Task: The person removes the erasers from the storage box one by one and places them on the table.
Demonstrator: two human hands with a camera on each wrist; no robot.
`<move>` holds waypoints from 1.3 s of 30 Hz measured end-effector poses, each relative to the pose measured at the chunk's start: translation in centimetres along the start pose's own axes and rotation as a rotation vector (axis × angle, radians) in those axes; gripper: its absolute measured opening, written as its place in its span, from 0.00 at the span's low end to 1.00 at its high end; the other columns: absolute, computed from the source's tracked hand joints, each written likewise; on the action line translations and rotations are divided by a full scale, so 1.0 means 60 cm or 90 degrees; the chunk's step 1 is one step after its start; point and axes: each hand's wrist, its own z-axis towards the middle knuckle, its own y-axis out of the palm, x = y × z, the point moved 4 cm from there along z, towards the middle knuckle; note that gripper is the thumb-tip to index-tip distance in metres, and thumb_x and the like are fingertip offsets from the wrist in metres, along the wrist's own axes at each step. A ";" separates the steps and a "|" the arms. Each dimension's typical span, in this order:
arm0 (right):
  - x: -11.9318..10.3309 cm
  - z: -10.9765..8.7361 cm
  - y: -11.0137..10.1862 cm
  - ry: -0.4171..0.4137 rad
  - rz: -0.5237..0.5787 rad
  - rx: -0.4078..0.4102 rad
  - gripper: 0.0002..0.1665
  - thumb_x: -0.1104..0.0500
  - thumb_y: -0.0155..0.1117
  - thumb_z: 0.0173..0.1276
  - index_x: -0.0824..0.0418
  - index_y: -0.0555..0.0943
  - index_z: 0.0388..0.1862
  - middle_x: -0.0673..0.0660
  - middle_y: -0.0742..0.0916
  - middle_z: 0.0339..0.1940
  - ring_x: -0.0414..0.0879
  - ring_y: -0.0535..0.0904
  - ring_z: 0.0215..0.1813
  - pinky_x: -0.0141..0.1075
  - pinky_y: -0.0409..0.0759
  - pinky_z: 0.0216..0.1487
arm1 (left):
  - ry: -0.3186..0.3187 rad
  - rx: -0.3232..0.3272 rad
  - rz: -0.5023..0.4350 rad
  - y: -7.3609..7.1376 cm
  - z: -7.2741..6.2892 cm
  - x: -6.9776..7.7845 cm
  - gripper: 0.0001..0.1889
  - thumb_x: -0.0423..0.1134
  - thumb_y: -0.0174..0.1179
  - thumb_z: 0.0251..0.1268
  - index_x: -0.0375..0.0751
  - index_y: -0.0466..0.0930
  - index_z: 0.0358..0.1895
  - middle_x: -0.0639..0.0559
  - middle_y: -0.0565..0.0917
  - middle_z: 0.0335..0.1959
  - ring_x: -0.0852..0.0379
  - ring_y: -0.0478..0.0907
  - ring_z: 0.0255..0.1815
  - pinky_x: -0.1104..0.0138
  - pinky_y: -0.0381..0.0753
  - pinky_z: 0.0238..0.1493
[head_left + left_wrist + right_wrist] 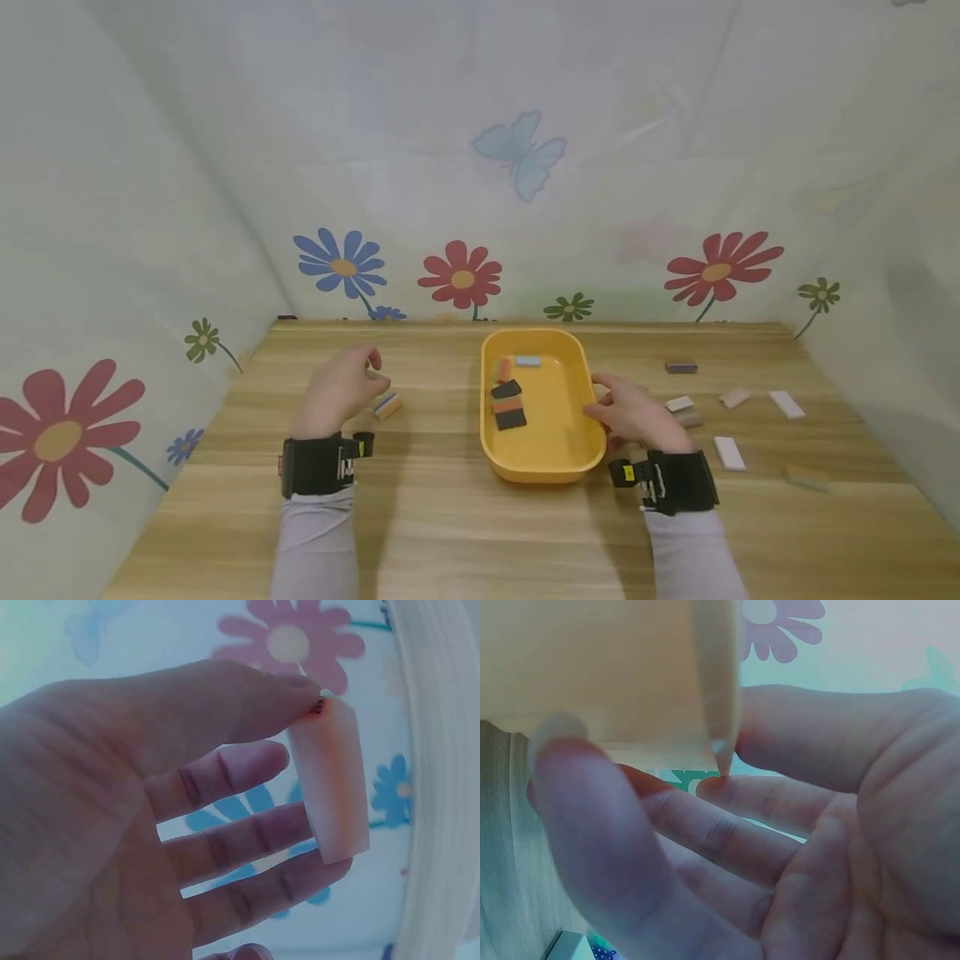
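Note:
A small pale orange block (330,784) with a blue stripe is in my left hand (341,387). In the left wrist view the thumb is at one end of it and a fingertip at the other, against the wall behind. The yellow tub (498,462) stands at the middle of the table. My right hand (637,410) grips its right side, digits at the rim and outer wall. Inside lie black blocks (511,418), an orange block (507,405), a light blue block (528,362) and an orange-and-green one (502,369).
Right of the tub lie a dark blue-striped block (681,367), white blocks (729,453), a beige block (735,397) and a greenish block (806,477). A flower-printed cloth wall (420,200) bounds the wooden table (465,542) at the back and sides.

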 end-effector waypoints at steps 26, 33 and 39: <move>0.004 -0.008 0.007 -0.005 0.006 0.004 0.37 0.59 0.59 0.73 0.67 0.57 0.75 0.67 0.82 0.50 0.52 0.83 0.40 0.41 0.83 0.31 | -0.145 0.030 -0.032 0.109 0.038 -0.112 0.07 0.34 0.63 0.56 0.34 0.76 0.31 0.44 0.78 0.29 0.47 0.74 0.30 0.56 0.73 0.32; -0.003 -0.009 0.000 -0.001 0.007 0.000 0.37 0.59 0.59 0.73 0.66 0.56 0.75 0.68 0.81 0.50 0.52 0.83 0.38 0.41 0.83 0.31 | -0.156 0.011 -0.043 0.097 0.035 -0.093 0.17 0.38 0.58 0.62 0.30 0.78 0.50 0.34 0.80 0.47 0.39 0.77 0.45 0.47 0.75 0.45; -0.006 -0.006 -0.004 -0.004 -0.003 0.005 0.36 0.59 0.58 0.74 0.67 0.57 0.75 0.68 0.81 0.51 0.52 0.83 0.38 0.41 0.83 0.30 | -0.158 0.012 -0.041 0.074 0.035 -0.071 0.27 0.51 0.53 0.72 0.34 0.71 0.64 0.30 0.71 0.62 0.30 0.66 0.62 0.36 0.67 0.52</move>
